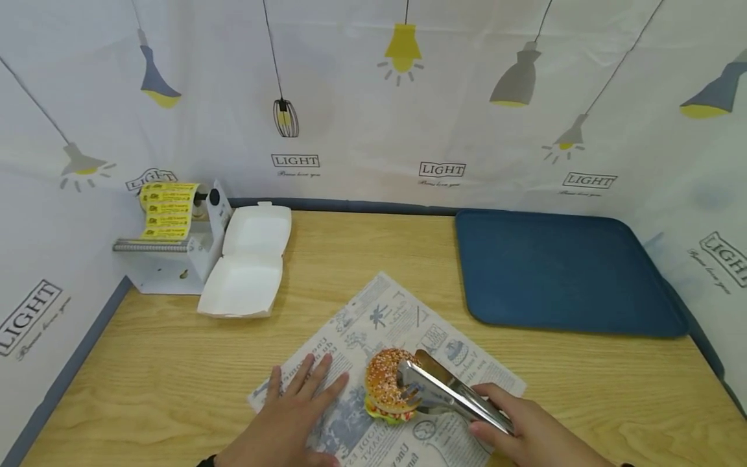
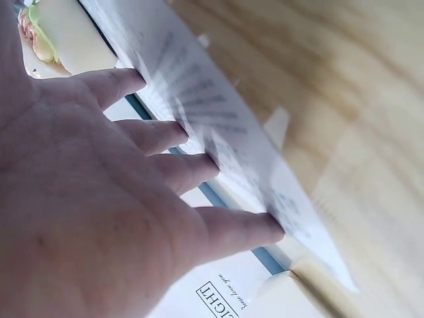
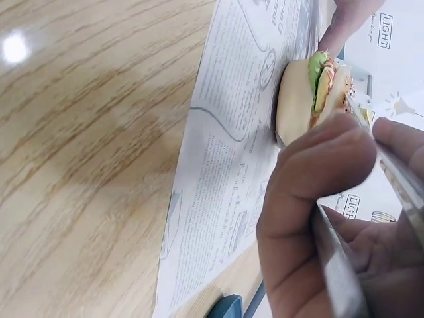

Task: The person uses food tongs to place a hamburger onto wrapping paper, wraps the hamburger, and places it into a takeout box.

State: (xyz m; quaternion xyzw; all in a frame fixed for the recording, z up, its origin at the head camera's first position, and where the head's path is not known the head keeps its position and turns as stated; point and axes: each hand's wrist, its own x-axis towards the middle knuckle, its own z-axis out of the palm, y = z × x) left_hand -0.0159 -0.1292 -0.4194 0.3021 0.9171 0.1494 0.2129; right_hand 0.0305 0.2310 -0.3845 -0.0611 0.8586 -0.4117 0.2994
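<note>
A sesame-bun hamburger (image 1: 390,383) with lettuce at its edge sits on a printed sheet of wrapping paper (image 1: 403,311). My right hand (image 1: 516,425) grips metal tongs (image 1: 467,399), whose ends lie at the burger's right side. In the right wrist view the fingers (image 3: 318,172) curl about the tongs' arms, and the burger (image 3: 298,99) stands just beyond. Left of the burger, my left hand (image 1: 297,412) rests on the paper with its fingers spread. The left wrist view shows those fingertips (image 2: 199,169) touching the paper (image 2: 199,93).
A white clamshell box (image 1: 242,282) stands with its lid up at the back left, beside a label dispenser (image 1: 169,266) holding a roll of yellow labels (image 1: 169,211). At the back right lies a blue tray (image 1: 560,272). Printed cloth walls (image 1: 362,97) enclose the wooden table (image 1: 146,363).
</note>
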